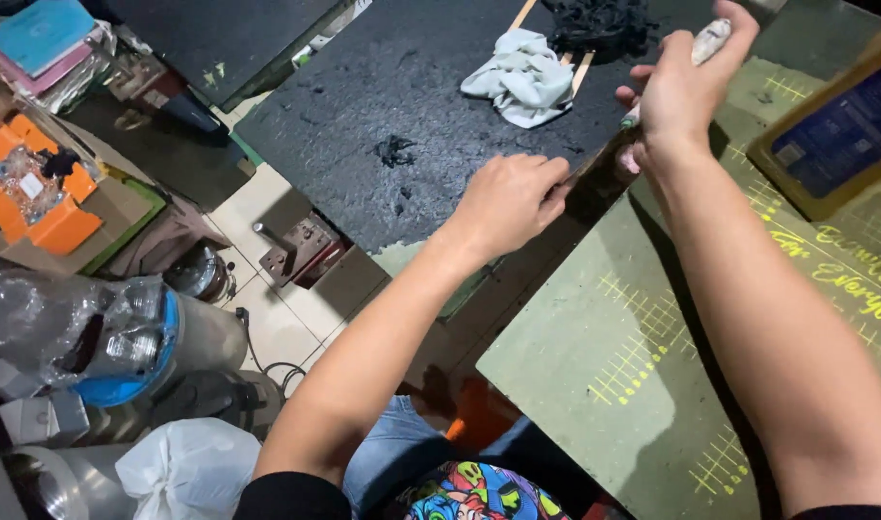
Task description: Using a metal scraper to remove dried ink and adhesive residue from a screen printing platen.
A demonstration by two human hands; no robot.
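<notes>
A: Scanning from the left, what lies beside the desk?

B: An orange box (38, 188) on cluttered shelving, a clear plastic bag (65, 327) over a blue-rimmed container, and a white bag (185, 467) lower down.

A: And the left hand (506, 200)?

B: Closed, fingers curled, pinching the lower end of a dark-stained scraper (609, 159) at the edge of the black ink-coated slab (383, 106).

A: The right hand (679, 91)?

B: Closed around the scraper's pale handle, above the green gridded desk (595, 376). A white rag (522, 75) lies on the slab behind; a framed screen (835, 130) sits at far right.
</notes>
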